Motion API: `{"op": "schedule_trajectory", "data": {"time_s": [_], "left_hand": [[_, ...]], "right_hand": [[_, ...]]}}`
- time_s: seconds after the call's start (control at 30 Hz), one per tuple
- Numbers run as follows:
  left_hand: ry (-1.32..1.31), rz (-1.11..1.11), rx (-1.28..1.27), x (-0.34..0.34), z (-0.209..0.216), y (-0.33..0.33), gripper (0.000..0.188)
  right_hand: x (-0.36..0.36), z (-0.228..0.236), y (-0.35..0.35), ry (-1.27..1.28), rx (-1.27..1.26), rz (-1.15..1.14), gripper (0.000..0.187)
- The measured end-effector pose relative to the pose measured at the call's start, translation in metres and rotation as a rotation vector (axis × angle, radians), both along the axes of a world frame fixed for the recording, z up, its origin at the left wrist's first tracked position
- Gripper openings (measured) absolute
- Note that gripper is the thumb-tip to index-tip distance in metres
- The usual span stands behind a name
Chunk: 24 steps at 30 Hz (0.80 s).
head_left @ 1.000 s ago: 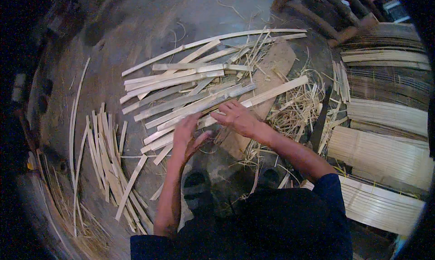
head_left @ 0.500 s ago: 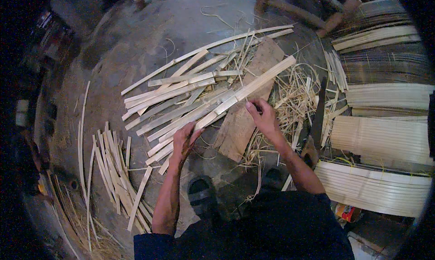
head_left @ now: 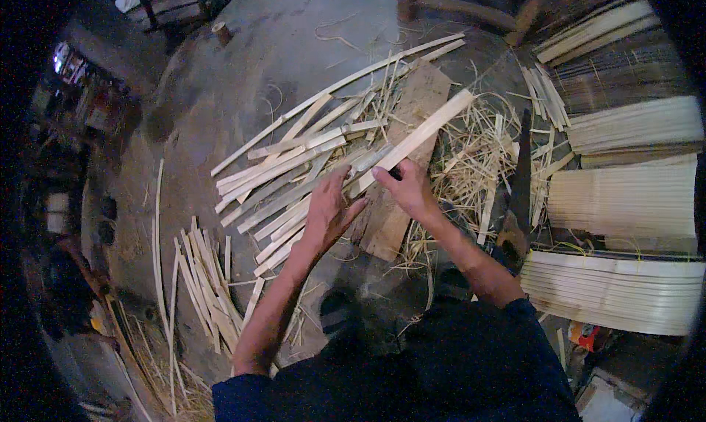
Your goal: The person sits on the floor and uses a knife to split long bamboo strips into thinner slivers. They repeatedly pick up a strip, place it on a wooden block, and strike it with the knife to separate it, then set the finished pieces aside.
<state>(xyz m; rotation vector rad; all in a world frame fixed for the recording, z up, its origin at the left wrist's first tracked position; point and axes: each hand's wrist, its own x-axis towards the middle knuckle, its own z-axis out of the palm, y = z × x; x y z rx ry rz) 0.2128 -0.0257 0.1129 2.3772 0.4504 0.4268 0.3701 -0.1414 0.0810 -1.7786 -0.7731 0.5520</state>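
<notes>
A pale, wide split bamboo strip (head_left: 434,126) slants up to the right across a worn wooden board (head_left: 386,234). My right hand (head_left: 409,191) pinches this strip near its lower part, thumb on the near edge and fingers curled round. To its left, my left hand (head_left: 331,210) is spread with the thumb apart, over the lower ends of several bamboo strips (head_left: 287,161) lying side by side on the floor. Its fingertips are near the strip's lower end, and whether they touch it is hard to see.
Thin shavings (head_left: 474,168) heap right of the board, beside a long dark blade (head_left: 523,157) with a wooden handle (head_left: 512,237). Bundled slats (head_left: 618,293) stack along the right side. Another pile of strips (head_left: 209,290) lies at lower left. My sandalled feet (head_left: 338,312) stand below the board.
My left hand has let go of the strip's lower part and opened, moving right and up. My right hand has moved slightly left and closed on the strip. The whole view has shifted a little.
</notes>
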Motion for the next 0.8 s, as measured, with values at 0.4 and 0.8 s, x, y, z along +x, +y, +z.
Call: {"op": "schedule_trajectory", "data": {"time_s": [0.4,0.8], "left_hand": [[0.596,-0.032,-0.209,0.098,0.054,-0.019,0.066],[-0.047,0.078,-0.073,0.102,-0.054,-0.026,0.02]], "right_hand": [[0.032,0.034,-0.021,-0.089,0.158,-0.064,0.026],[0.052,0.007,-0.03,0.028,0.127,-0.107,0.027]]}}
